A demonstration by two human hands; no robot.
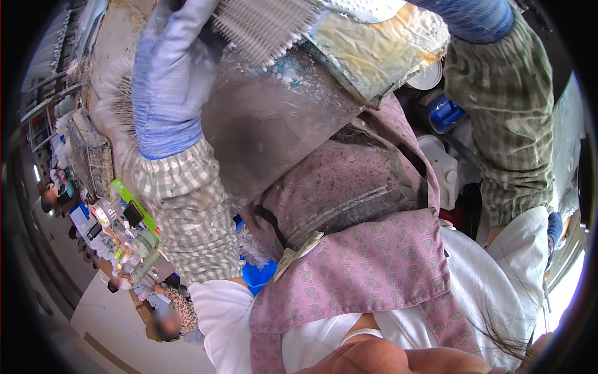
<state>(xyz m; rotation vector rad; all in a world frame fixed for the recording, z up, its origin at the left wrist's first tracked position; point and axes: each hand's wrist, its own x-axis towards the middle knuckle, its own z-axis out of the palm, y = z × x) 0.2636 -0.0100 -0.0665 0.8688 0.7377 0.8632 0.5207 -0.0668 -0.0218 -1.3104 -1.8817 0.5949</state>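
My left hand, in a pale knit glove with a blue cuff, reaches over the left side of a brown board. Motion smears it and the top edge cuts it off, so its fingers cannot be made out. Beside it, on the board, lies a grey-white piece with rows of bristles. My right hand, in a blue glove, is at the top right; its fingers are beyond the picture. Nearest to it is a yellow-stained, cloth-covered pad, with a white perforated thing on top.
Pale long bristles stick out left of my left arm. My pink apron meets the board's near edge. A blue container and a white jug stand to the right. Further left, people sit by a cluttered table.
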